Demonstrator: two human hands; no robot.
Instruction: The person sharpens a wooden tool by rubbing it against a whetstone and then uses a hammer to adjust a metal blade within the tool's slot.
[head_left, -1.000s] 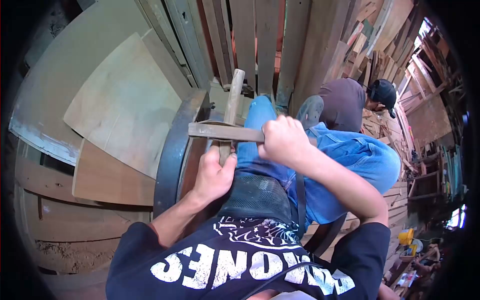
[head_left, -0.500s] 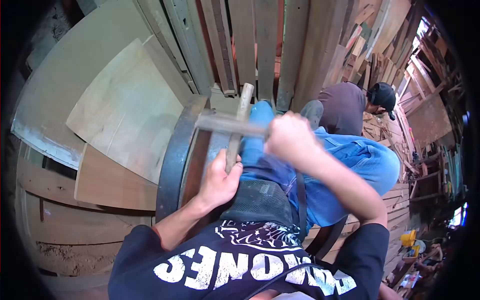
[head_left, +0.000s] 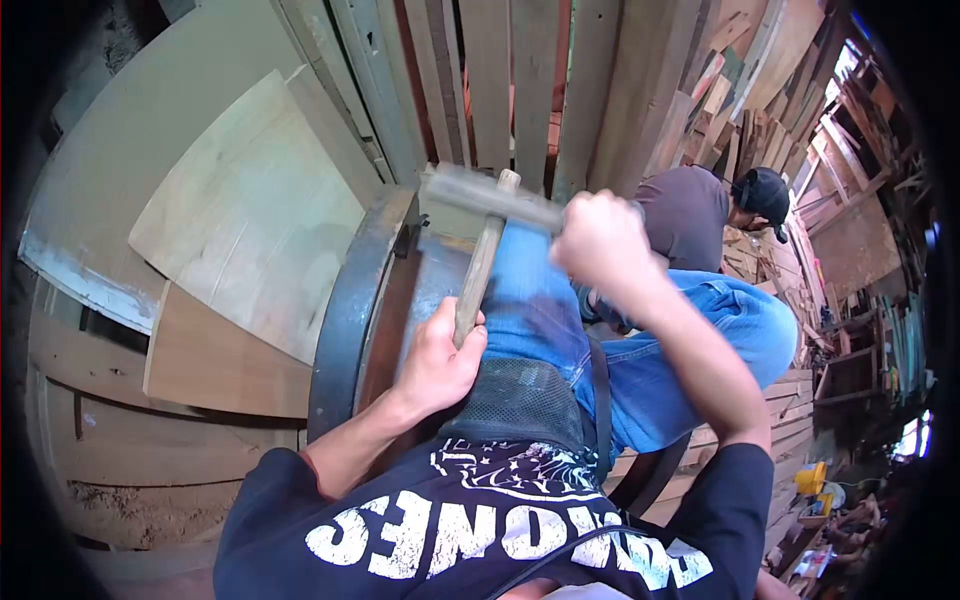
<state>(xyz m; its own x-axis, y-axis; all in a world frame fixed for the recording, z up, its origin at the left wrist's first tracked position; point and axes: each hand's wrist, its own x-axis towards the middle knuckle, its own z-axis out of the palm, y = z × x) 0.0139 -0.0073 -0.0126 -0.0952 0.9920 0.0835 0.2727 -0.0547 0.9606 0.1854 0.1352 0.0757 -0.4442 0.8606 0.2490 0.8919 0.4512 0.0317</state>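
Note:
My left hand (head_left: 443,360) is closed around the lower end of a pale wooden stick (head_left: 482,262), which points up and slightly right over my blue jeans (head_left: 540,300). In my closed right hand (head_left: 606,243) is a long, flat grey tool (head_left: 490,192), smeared by motion. It crosses the stick near its top end in this view; I cannot tell what kind of tool it is. A dark curved metal rim (head_left: 350,300) stands close beside my left forearm.
Large plywood sheets (head_left: 250,215) lean at the left. Upright boards (head_left: 490,80) line the far side. A person in a dark cap (head_left: 765,195) bends over at the right, with piled wood scraps (head_left: 735,85) behind. A yellow object (head_left: 812,478) lies at lower right.
My right hand and the grey tool have moved up and slightly right, with the tool now slanting downward to the right. The stick's upper end has shifted slightly right; my left hand stays nearly in place.

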